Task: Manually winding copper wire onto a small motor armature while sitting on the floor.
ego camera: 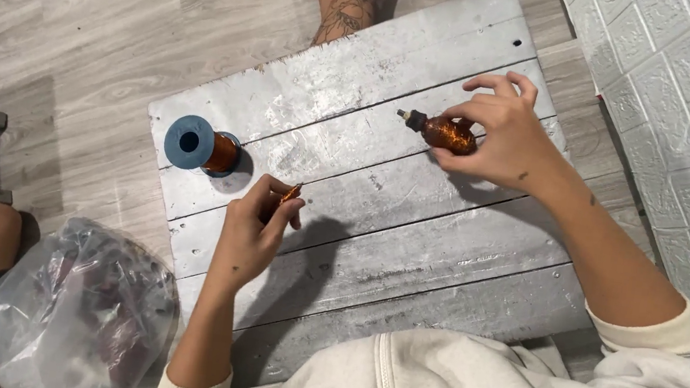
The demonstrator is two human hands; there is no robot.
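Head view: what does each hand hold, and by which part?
Right hand grips the copper-wound coil by its rounded end. Left hand pinches a thin copper wire end between its fingertips.

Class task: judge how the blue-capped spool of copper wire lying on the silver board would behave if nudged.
The spool lies on its side on round blue flanges, so it would probably roll along the board. Its dense copper winding suggests it is heavy for its size. It looks rigid, not floppy.

The coil (449, 134) in my fingers, right of centre, glints copper-orange with a black tip. The spool (200, 146) left of centre has a blue flange and copper winding. The surface (409, 246) is scuffed silver-grey planks; the floor (103, 24) at upper left is pale grey wood-grain. My sleeves (652, 333) are cream.
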